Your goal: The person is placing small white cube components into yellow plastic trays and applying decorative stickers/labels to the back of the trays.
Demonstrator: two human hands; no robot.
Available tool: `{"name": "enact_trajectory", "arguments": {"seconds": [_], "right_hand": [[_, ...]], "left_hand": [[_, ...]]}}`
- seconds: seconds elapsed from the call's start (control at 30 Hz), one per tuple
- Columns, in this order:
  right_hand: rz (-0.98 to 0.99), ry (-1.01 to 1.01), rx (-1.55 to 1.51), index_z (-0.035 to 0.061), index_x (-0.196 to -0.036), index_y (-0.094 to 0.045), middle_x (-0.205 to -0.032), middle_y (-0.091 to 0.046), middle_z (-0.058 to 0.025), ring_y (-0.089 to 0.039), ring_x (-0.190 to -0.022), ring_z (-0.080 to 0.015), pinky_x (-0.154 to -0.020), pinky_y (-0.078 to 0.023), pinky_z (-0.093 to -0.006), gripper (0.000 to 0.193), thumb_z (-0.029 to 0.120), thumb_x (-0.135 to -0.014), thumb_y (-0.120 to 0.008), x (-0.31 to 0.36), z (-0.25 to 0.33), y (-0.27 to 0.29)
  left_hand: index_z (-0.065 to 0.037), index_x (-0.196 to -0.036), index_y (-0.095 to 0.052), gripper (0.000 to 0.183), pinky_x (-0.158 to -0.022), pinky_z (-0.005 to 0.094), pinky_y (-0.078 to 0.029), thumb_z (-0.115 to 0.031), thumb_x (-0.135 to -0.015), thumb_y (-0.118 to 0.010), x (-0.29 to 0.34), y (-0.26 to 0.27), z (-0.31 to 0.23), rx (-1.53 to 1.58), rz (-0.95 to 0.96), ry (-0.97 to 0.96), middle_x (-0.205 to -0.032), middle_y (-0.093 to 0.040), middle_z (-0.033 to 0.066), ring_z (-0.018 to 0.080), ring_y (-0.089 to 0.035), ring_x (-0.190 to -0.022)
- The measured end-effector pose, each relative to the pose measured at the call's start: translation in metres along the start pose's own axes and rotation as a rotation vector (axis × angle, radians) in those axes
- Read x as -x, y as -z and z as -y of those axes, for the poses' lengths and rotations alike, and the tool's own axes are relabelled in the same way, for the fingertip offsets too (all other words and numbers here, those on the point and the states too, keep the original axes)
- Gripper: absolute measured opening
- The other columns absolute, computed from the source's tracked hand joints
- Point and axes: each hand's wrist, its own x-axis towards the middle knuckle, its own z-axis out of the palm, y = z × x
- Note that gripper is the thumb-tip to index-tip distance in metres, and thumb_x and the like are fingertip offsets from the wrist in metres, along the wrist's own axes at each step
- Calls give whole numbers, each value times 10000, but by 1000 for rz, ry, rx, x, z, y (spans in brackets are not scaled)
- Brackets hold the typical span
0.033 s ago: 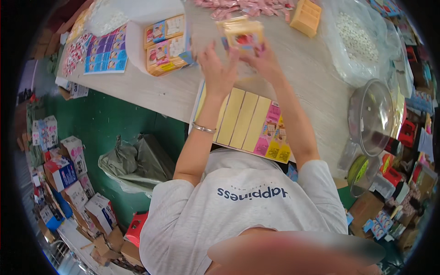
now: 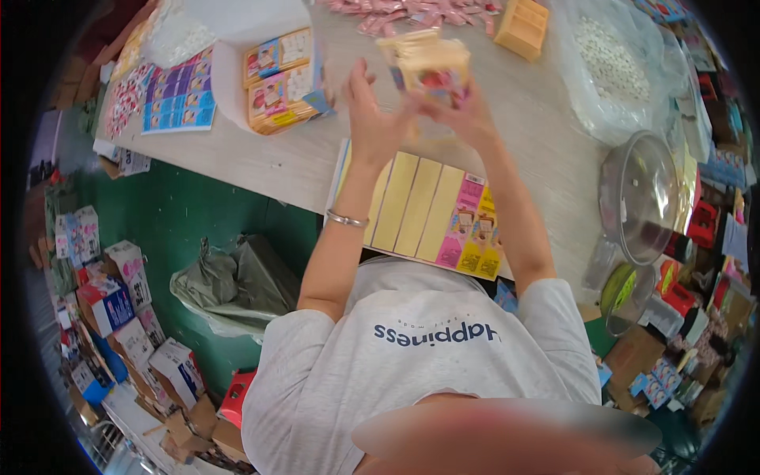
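My right hand (image 2: 465, 115) is closed round a stack of small yellow packets (image 2: 434, 70) with colourful printed fronts, held up over the table and somewhat blurred. To the left of the stack is my left hand (image 2: 374, 119), its fingers raised and apart and its thumb pointing toward the packets. Nothing shows in that hand; whether the thumb touches the stack I cannot tell. Below both hands, at the table's near edge, lies a sheet of stickers (image 2: 423, 210) with pale yellow strips and pink and yellow printed panels.
A white box (image 2: 315, 73) at the left holds similar packets. Printed blue and purple sheets (image 2: 180, 93) lie farther left. Pink sachets (image 2: 412, 9) and a yellow block (image 2: 522, 29) are at the back. On the right are a bag of white beads (image 2: 609, 67) and a clear basin (image 2: 640, 198).
The stack of packets has turned and shifted slightly to the right with my right hand. My left fingers have lifted and my left thumb has moved lower.
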Motion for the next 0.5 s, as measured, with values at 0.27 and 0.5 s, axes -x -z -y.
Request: {"name": "enact_trajectory", "arguments": {"seconds": [0.27, 0.5], "right_hand": [[30, 367, 219, 89, -1291, -549, -1306, -553, -101, -552, -1204, -298, -1010, -462, -394, 772, 297, -643, -914, 71, -50, 102], [65, 561, 526, 96, -1288, -570, -1297, -551, -95, -564, -1179, -301, -1013, -453, -400, 723, 279, -673, -902, 57, -53, 122]], "left_hand": [[-56, -1496, -245, 1173, -1065, 404, -440, -272, -605, -977, 31, -86, -6, 339, 447, -627, -1374, -531, 148, 260, -548, -1244], [-69, -1348, -408, 950, -911, 363, -534, -316, -619, -966, 28, -121, -12, 484, 316, -450, -1227, -598, 128, 255, -631, -1088]]}}
